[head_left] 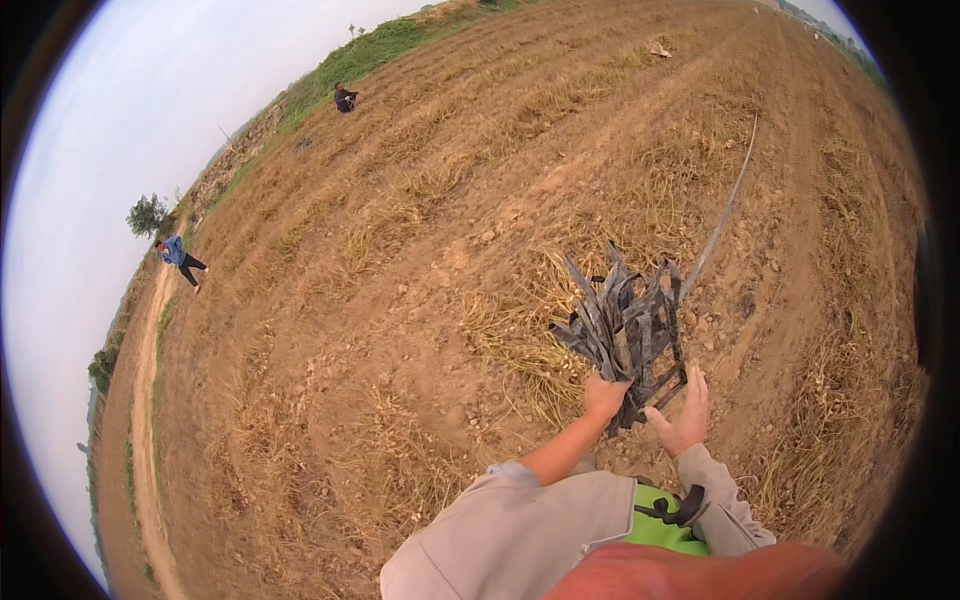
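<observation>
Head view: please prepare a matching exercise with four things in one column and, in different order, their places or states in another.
1. left bare hand
2. right bare hand
3. long, thin grey strip
4. person in blue top and black trousers

A. near the pale dirt track
B. closed around a bundle of flat, dark-grey strips
C. running toward the picture's upper right
D. open, nothing in its grasp

Pairs: 1-B, 2-D, 3-C, 4-A

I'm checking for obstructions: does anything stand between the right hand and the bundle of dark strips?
Nothing visible does. The right hand is open right beside the bundle of dark strips; whether they touch is unclear. The left hand grips the bundle's lower left side, not blocking the gap.
</observation>
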